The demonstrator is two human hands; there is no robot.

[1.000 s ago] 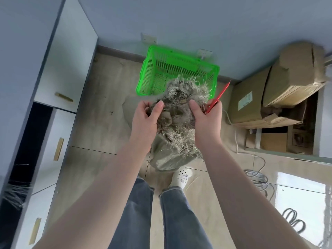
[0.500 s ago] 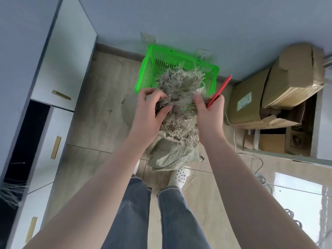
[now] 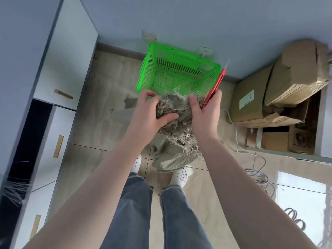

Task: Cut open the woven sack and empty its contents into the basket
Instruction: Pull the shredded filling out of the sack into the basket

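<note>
A grey-green woven sack [image 3: 172,155] with a frayed, cut top hangs in front of my legs, its lower end near the floor. My left hand [image 3: 150,112] grips the frayed mouth from the left. On the right side, my right hand [image 3: 204,114] clutches the same bunched top and also holds a red utility knife [image 3: 216,87] that points up and away. A bright green plastic basket [image 3: 158,53] stands on the floor just beyond the sack, with a few loose fibres at its near side. What the sack holds is hidden.
White cabinets with gold handles [image 3: 58,146] line the left side. Taped cardboard boxes [image 3: 294,81] are stacked at the right by the wall. White cables [image 3: 258,175] lie coiled on the tiled floor at the right. My feet in white clogs [image 3: 180,175] stand below the sack.
The bunched sack top was lifted up over the basket's near edge, then came back down and toward me. Both hands kept their hold, and the left thumb now wraps further across the bunch.
</note>
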